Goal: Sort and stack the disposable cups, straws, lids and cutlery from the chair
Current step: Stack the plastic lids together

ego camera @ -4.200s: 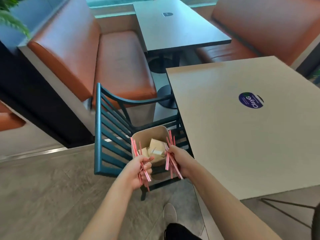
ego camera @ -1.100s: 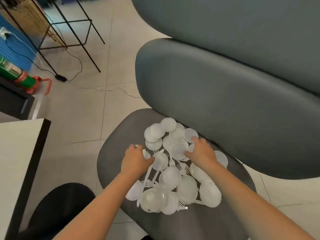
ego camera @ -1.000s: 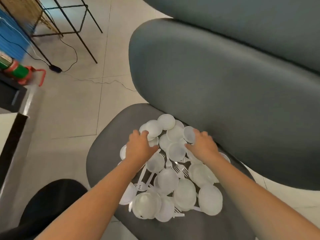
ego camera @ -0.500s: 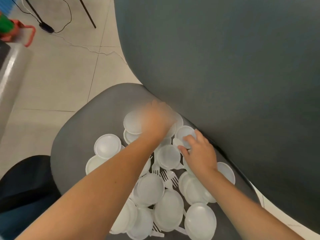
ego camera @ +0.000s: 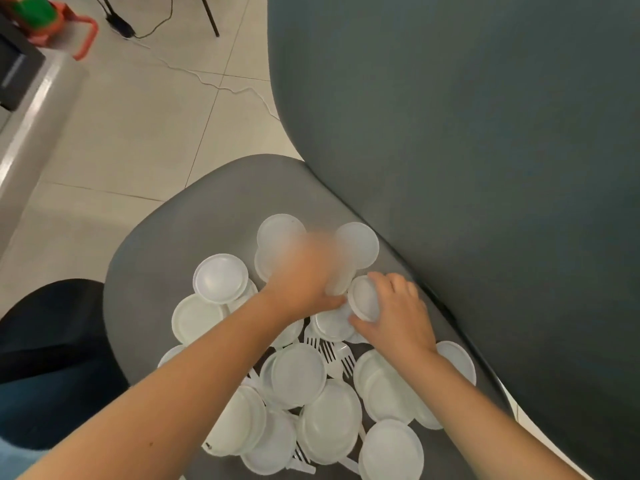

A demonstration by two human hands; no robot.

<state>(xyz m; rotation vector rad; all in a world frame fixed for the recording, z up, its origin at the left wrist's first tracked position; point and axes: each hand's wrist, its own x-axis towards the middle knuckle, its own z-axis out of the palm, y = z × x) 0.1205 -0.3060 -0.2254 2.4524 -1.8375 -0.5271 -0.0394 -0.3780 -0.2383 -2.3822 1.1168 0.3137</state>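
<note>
The fingers (ego camera: 391, 284) and thumb of the right hand (ego camera: 398, 317) are curled round the rim of one white lid (ego camera: 363, 298), which is held tilted just above the pile, close to the backrest. The left hand (ego camera: 301, 275) is smeared by motion over the far end of the pile, so it cannot be told whether its fingers are spread or closed on anything. Both forearms are extended from the lower edge of the view, and part of the pile is covered by them. The other lids (ego camera: 299, 374), all round, white and translucent, are scattered in overlapping layers across the grey chair seat (ego camera: 156, 244). White plastic forks (ego camera: 329, 351) are lodged between and beneath them, with tines exposed just below the two hands and at the near edge. The seat is bounded on the right by a tall, dark grey-green backrest (ego camera: 485, 168). The chair is set on a floor (ego camera: 138, 126) of pale beige tiles. A thin cable (ego camera: 214, 85) is trailed across the tiles, near a black plug block (ego camera: 119, 25) and a dark metal leg (ego camera: 209, 15). A grey counter edge (ego camera: 31, 126) is seen at the left, with a red and green object (ego camera: 45, 15) beyond it, too blurred for any marking to be read. A dark rounded shape (ego camera: 52, 341) is located at the lower left.
</note>
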